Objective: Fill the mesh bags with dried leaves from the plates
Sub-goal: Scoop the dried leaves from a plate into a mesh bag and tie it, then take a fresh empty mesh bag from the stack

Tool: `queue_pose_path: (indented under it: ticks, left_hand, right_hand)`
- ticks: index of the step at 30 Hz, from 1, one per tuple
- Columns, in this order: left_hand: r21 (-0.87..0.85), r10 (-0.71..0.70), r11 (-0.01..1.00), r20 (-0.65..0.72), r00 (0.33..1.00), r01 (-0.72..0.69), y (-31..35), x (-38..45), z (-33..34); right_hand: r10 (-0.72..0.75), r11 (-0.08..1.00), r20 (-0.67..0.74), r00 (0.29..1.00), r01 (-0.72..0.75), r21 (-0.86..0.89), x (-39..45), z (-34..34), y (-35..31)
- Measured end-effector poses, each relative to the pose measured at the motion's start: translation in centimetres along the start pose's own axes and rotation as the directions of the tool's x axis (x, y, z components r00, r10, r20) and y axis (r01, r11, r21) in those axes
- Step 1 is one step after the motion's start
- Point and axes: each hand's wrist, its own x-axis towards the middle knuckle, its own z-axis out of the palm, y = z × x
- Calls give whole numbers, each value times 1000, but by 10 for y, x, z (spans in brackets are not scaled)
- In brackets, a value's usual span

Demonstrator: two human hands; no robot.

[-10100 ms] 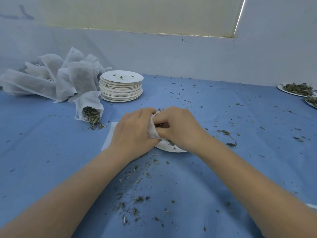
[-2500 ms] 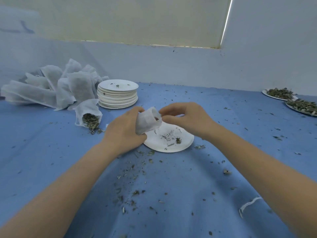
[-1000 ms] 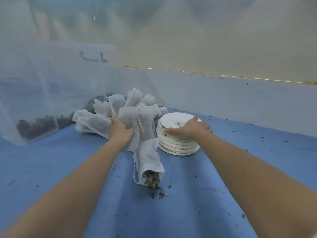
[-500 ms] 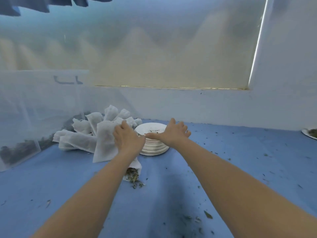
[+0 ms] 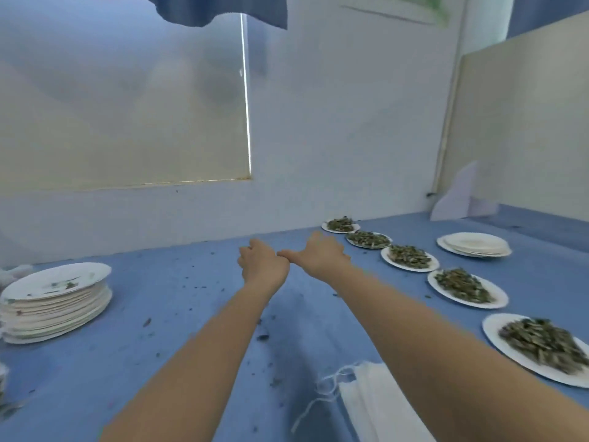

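Both my arms reach forward over the blue table. My left hand [image 5: 263, 266] hangs with loosely curled fingers and holds nothing. My right hand [image 5: 318, 258] is beside it, thumb almost touching the left hand, fingers relaxed and empty. Right of my right hand runs a row of several white plates heaped with dried leaves [image 5: 408, 256]; the closest plate [image 5: 489, 330] lies at the right edge. A pile of flat empty mesh bags [image 5: 376, 406] with white drawstrings lies under my right forearm.
A tall stack of empty plates [image 5: 54, 301] stands at the left edge. A smaller stack of empty plates [image 5: 475, 244] sits at the far right. Leaf crumbs are scattered on the blue cloth [image 5: 178, 282]. A white wall closes the back.
The view has swung right. My left hand has let go of the filled bag and my right hand has left the plate stack; both now hover near the row of leaf plates.
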Motion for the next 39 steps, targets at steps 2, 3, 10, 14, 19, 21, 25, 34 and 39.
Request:
queue_pose_path:
  ticks: [2, 3, 10, 14, 19, 21, 25, 34, 39]
  left_hand:
    - [-32, 18, 999, 84, 996, -16, 21, -15, 41]
    - [-47, 23, 999, 131, 991, -17, 32, -24, 62]
    - [-49, -5, 998, 486, 874, 33, 105, -89, 188]
    - [8, -46, 999, 633, 773, 52, 136, -121, 234]
    - [66, -75, 997, 649, 757, 42, 155, -144, 267]
    - [77, -75, 996, 639, 765, 34, 157, -149, 274]
    - [60, -67, 998, 648, 758, 37, 158, -154, 280]
    - [-62, -16, 996, 600, 800, 66, 165, -145, 268]
    - [5, 3, 1000, 530, 848, -6, 169, -127, 246]
  right_hand:
    - [79, 997, -4, 997, -79, 3, 0, -16, 43]
    - [119, 993, -19, 993, -119, -4, -1, -24, 66]
    - [515, 832, -198, 834, -542, -119, -13, -73, 211]
    - [707, 681, -214, 674, -730, -51, -29, -91, 272]
    - [820, 554, -164, 549, -832, -14, -43, -100, 312]
    - [845, 520, -138, 517, -854, -20, -47, -100, 323]
    - [853, 508, -119, 509, -861, -40, -53, -97, 335]
    - [830, 543, -168, 532, -840, 24, -44, -105, 319]
    - [804, 572, -185, 565, -820, -18, -33, -105, 287]
